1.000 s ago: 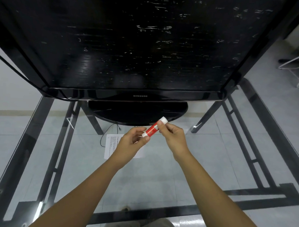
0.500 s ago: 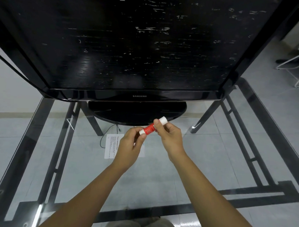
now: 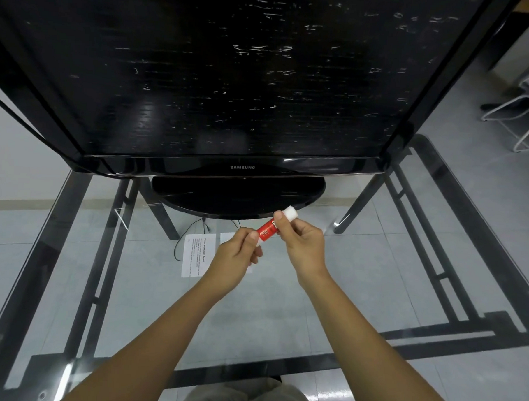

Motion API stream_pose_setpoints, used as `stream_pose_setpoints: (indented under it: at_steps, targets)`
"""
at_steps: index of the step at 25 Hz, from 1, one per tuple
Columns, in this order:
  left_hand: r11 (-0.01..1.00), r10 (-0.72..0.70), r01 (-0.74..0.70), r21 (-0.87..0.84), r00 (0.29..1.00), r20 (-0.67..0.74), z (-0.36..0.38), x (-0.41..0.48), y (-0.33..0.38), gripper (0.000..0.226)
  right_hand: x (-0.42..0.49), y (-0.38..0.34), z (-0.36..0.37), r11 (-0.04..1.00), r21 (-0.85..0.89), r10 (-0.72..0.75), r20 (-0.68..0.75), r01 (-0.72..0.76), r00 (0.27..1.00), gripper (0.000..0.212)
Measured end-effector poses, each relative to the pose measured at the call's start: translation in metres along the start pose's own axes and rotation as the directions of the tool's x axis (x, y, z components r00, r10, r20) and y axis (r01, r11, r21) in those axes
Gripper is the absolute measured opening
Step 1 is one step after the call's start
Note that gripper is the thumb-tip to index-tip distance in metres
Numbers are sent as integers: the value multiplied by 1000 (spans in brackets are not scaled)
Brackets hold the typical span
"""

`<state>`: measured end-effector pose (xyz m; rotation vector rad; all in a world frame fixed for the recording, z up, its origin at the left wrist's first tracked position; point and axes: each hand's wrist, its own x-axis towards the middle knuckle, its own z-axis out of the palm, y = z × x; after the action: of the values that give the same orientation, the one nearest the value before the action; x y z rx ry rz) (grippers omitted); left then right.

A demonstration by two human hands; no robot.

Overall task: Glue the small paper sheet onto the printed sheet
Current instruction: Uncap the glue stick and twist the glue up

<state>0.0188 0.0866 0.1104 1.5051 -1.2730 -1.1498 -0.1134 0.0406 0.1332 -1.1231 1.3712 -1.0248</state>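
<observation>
Glue stick [image 3: 268, 230]: light, rigid, smooth; left hand [image 3: 235, 259] is pinching its lower end, right hand [image 3: 303, 246] gripping the barrel. Printed sheet [image 3: 198, 255], flimsy, is lying mid-desk beneath.

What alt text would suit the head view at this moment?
Two bare hands hold a red glue stick above a glass table, the left hand at its lower end, the right hand near its white end. A printed sheet lies below, before a black Samsung monitor.
</observation>
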Motion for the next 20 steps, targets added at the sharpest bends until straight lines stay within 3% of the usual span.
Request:
stream_pose_setpoints:
  at_steps: [3,7,11,16,20]
  targets:
    - [952,-93,105,-288,994,56,1,1,1,15,-2,1,-1,1000,-2,14,-3,-14,1000,35]
    - [954,-11,25,-298,999,46,-1,-1,1,6,-2,0,0,1000,15,24,-24,-24,999,31]
    - [947,17,-29,-319,999,-40,-3,-3,0,21,-6,0,2,999,34,23,-12,-22,1000,27]
    - [843,-155,159,-514,987,50,-5,-4,-2,16,-7,-1,3,999,28,16,-3,-16,1000,29]
    - [865,-107,102,-491,994,18,-7,-5,-1,14,-9,-5,3,1000,27,9,5,-9,1000,29]
